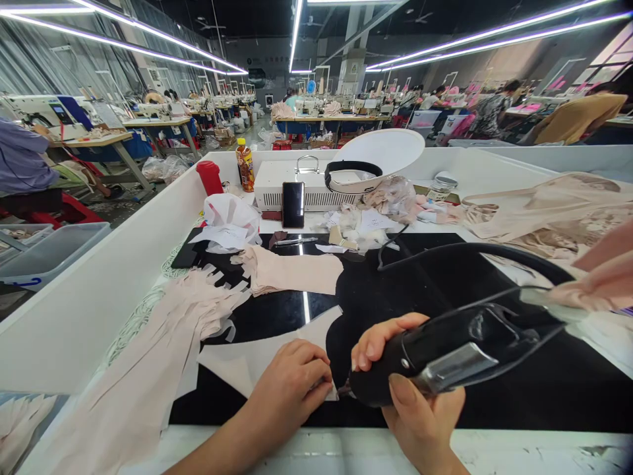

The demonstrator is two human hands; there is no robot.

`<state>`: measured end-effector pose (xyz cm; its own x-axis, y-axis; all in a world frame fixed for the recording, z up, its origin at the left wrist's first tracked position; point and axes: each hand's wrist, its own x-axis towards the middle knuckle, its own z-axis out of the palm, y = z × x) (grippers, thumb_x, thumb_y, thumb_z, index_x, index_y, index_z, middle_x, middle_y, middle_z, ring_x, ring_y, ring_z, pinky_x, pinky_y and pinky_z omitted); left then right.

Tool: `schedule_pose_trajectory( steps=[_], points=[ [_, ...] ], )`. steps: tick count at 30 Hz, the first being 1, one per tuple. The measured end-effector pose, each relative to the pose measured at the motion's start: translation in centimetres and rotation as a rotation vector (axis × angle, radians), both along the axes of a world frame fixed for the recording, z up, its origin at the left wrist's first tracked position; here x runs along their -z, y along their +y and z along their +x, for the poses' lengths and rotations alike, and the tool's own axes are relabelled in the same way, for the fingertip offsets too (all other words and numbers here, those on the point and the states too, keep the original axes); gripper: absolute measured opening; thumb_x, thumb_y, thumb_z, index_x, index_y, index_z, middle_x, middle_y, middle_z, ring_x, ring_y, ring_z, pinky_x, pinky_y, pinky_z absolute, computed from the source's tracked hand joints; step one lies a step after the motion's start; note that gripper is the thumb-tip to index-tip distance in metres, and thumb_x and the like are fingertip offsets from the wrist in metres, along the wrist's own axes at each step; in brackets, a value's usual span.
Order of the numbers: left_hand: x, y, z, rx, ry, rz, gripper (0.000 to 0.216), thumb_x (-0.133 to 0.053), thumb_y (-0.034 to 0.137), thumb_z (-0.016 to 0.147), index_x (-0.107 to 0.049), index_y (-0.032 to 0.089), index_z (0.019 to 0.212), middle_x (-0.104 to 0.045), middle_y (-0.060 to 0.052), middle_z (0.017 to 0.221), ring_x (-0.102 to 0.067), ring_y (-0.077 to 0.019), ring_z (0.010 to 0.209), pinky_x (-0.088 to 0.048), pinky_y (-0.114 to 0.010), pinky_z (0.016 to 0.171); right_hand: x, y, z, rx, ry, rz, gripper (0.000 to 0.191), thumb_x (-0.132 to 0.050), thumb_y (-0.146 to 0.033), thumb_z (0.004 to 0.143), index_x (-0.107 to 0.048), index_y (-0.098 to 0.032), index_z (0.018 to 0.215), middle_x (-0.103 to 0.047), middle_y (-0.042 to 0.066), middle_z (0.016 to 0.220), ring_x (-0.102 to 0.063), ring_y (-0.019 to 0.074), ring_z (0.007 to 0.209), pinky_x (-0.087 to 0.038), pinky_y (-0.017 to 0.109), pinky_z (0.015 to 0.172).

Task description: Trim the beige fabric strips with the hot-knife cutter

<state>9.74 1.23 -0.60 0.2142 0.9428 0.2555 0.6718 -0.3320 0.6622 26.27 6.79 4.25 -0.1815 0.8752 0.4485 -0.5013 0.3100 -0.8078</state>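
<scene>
My left hand [294,379] presses on the right end of a white fabric piece [242,359], its fingers curled and pinched together at the edge. In my right hand [420,409] is a black corded handheld power tool [445,349], gripped around its body. The tool's narrow metal tip [345,390] points left and meets or nearly meets the fabric edge beside my left fingertips. Behind the hands lies a pile of pale pink fabric pieces [297,274]. More long pale pink pieces [143,363] are heaped at the left, hanging over the front edge.
A glossy black board [386,284] covers the white table. At the back are a white metal box [274,181], a phone [293,204], a drink bottle [244,165], a red cup [210,178] and plastic scraps. The tool's thick cable [475,248] arches at the right.
</scene>
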Motion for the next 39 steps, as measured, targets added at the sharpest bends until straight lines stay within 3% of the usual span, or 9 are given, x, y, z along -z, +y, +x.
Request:
schedule_pose_trajectory(
  steps=[10, 16, 30, 35, 39],
  points=[
    [0.3, 0.1, 0.0, -0.003, 0.012, 0.014, 0.021, -0.077, 0.002, 0.088, -0.066, 0.021, 0.090, -0.069, 0.001, 0.105, -0.065, -0.0176, 0.101, -0.048, -0.031, 0.092, -0.3, -0.5, -0.3, 0.040, -0.028, -0.076, 0.029, -0.075, -0.035, 0.095, -0.057, -0.029, 0.116, -0.063, -0.001, 0.082, -0.064, 0.0155, 0.070, -0.056, 0.031, 0.064],
    [0.0, 0.1, 0.0, -0.004, 0.005, 0.031, 0.021, -0.077, 0.003, 0.089, -0.066, 0.021, 0.091, -0.069, 0.001, 0.105, -0.065, -0.0177, 0.100, -0.049, -0.032, 0.092, -0.3, -0.2, -0.3, 0.012, -0.013, 0.002, 0.033, -0.076, -0.037, 0.094, -0.057, -0.029, 0.120, -0.064, 0.000, 0.082, -0.063, 0.0169, 0.069, -0.057, 0.032, 0.062],
    [-0.3, -0.2, -0.2, -0.009, 0.044, 0.018, 0.017, -0.071, 0.005, 0.093, -0.068, 0.021, 0.095, -0.069, 0.000, 0.107, -0.065, -0.0173, 0.103, -0.053, -0.030, 0.094, -0.2, -0.6, -0.4, 0.009, -0.046, -0.006, 0.032, -0.075, -0.034, 0.095, -0.057, -0.031, 0.121, -0.065, 0.000, 0.084, -0.064, 0.0168, 0.069, -0.057, 0.033, 0.065],
    [-0.5, -1.3, -0.6, 0.046, 0.073, 0.065, 0.016, -0.062, 0.007, 0.099, -0.066, 0.022, 0.095, -0.070, -0.002, 0.105, -0.066, -0.0175, 0.100, -0.055, -0.029, 0.092, -0.3, -1.6, -0.6, 0.036, -0.005, -0.078, 0.036, -0.079, -0.041, 0.091, -0.058, -0.029, 0.118, -0.064, -0.001, 0.082, -0.061, 0.0164, 0.067, -0.053, 0.032, 0.062],
    [0.4, -3.0, -1.2, 0.178, 0.111, 0.159, 0.012, -0.063, 0.013, 0.101, -0.063, 0.021, 0.092, -0.071, -0.001, 0.099, -0.067, -0.0164, 0.093, -0.056, -0.026, 0.088, -0.9, -0.4, 0.3, 0.055, 0.012, -0.031, 0.035, -0.077, -0.040, 0.092, -0.058, -0.028, 0.118, -0.064, 0.000, 0.080, -0.060, 0.0162, 0.065, -0.053, 0.031, 0.060]
  ],
)
